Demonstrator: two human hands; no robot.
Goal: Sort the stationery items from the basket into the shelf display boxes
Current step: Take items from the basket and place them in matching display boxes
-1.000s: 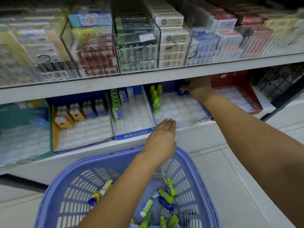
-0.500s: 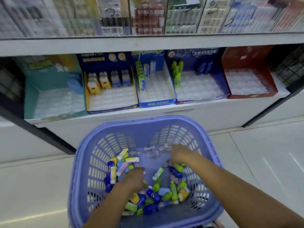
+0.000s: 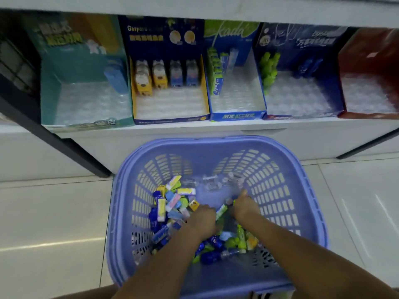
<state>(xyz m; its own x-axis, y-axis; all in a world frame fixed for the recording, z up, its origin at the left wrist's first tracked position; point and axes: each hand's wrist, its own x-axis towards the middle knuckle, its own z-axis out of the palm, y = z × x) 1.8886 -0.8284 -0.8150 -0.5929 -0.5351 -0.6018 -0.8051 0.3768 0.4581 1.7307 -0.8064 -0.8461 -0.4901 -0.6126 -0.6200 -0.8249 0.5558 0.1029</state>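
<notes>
Left hand (image 3: 203, 219) and right hand (image 3: 245, 209) are buried in the stationery pile (image 3: 170, 205) inside the purple basket (image 3: 216, 142), items heaped round the fingers. Whether anything's gripped can't be told. Display boxes (image 3: 172, 121) are seen well beyond the fingertips.

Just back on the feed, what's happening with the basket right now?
A person is digging through the purple basket on the floor. The left-hand grip and right-hand grip are both down among the loose stationery items; whether either holds one is hidden. The display boxes on the shelf above show mostly bare trays, with few items at the back.
</notes>
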